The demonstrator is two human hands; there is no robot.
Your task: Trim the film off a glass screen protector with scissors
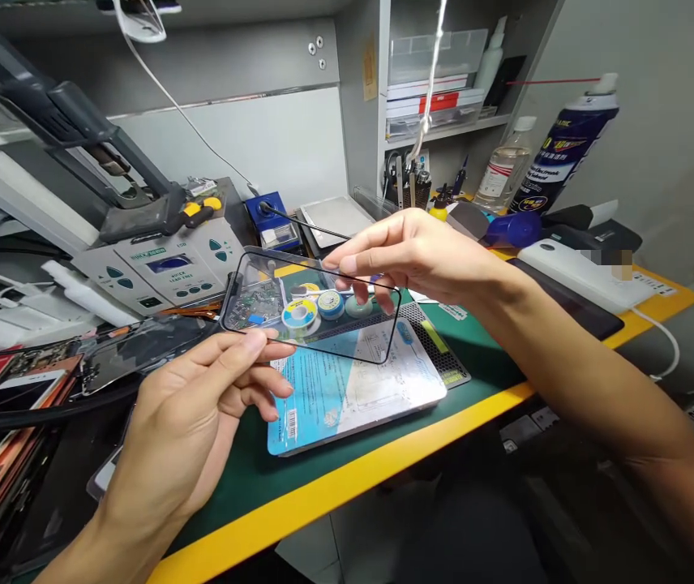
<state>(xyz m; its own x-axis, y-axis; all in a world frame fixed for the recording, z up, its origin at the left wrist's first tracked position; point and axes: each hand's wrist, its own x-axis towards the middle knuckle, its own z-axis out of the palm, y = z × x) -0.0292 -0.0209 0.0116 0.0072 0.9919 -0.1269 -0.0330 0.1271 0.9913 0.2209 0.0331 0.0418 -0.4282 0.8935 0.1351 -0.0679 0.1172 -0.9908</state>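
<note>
I hold a clear glass phone screen panel (pixel 347 332) with a thin black border flat in the air above the bench. My left hand (pixel 201 422) pinches its near long edge between thumb and fingers. My right hand (pixel 408 255) grips the far edge, fingers curled over it. Through the glass show small solder reels (pixel 300 314) and a circuit board (pixel 254 304). Below lies a phone in a blue and white printed wrapper (pixel 347 397) on the green mat (pixel 469 345).
A grey soldering station (pixel 164 272) stands at the back left with a microscope arm (pixel 67 122) above it. Opened phones (pixel 12 389) pile up at left. Bottles and a blue spray can (pixel 566 146) stand at back right beside a white power strip (pixel 584 276). The bench's yellow edge (pixel 335 495) runs in front.
</note>
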